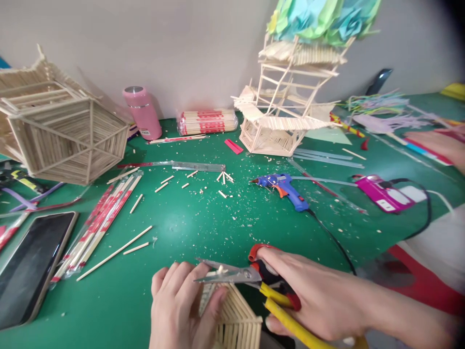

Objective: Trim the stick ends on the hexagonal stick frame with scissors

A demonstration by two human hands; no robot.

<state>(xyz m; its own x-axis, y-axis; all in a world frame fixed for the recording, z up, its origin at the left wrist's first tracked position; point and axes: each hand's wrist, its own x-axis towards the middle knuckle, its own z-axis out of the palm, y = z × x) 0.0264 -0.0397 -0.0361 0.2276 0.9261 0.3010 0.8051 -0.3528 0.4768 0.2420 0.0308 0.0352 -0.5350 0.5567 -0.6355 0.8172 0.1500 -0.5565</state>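
Note:
My left hand [178, 305] is closed around a small stick model [240, 317], built of pale wooden sticks, at the bottom centre. My right hand [323, 295] grips scissors [240, 275] with red and black handles. Their blades are apart, reaching over the model's top edge by my left fingers, with a short stick end [221, 269] between or just behind them. Yellow tool handles [286, 320] show under my right hand; whether it holds them too I cannot tell.
A blue glue gun [279, 184] lies ahead among wood crumbs. Behind stand a stick tower [290, 97], a pink flask [142, 114] and a large stick model [69, 135]. Left are wrapped sticks [105, 218] and a phone [32, 266]. Another person's hand [441, 145] is at right.

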